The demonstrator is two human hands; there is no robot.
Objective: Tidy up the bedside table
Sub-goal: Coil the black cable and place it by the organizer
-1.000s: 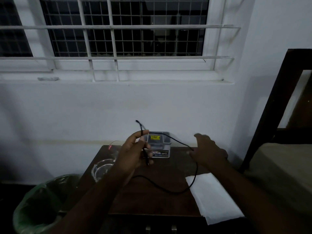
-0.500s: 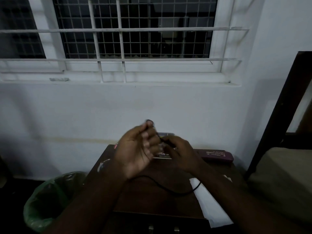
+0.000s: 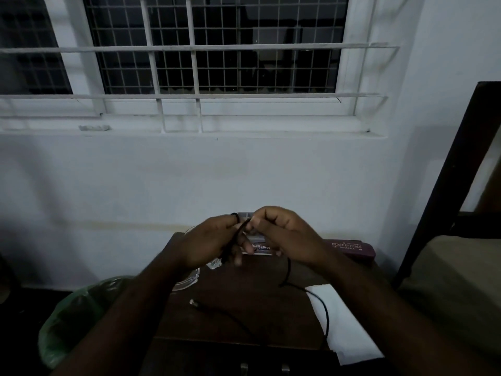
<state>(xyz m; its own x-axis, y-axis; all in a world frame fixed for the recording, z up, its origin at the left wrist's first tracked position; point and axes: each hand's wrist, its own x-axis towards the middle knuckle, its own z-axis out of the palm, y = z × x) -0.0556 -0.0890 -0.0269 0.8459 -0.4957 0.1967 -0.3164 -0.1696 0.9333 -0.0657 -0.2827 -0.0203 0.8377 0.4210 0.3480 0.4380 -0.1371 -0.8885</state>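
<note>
Both hands hold a thin black cable (image 3: 324, 316) above the dark wooden bedside table (image 3: 257, 299). My left hand (image 3: 208, 242) grips a folded bunch of it. My right hand (image 3: 287, 232) pinches the cable right beside the left hand's fingers. The rest of the cable hangs down, loops over a white paper (image 3: 344, 327) and ends in a plug lying on the table. Behind the hands stands a small grey plastic box (image 3: 260, 246), mostly hidden.
A maroon spectacle case (image 3: 352, 248) lies at the table's back right. A clear glass dish (image 3: 189, 278) sits at the left edge, partly under my left arm. A green-lined bin (image 3: 78, 316) stands left of the table. A bed frame (image 3: 447, 185) rises at the right.
My right hand came from the table's right side to meet the left hand and took hold of the cable. The loose loop shrank and the plug end now lies on the table.
</note>
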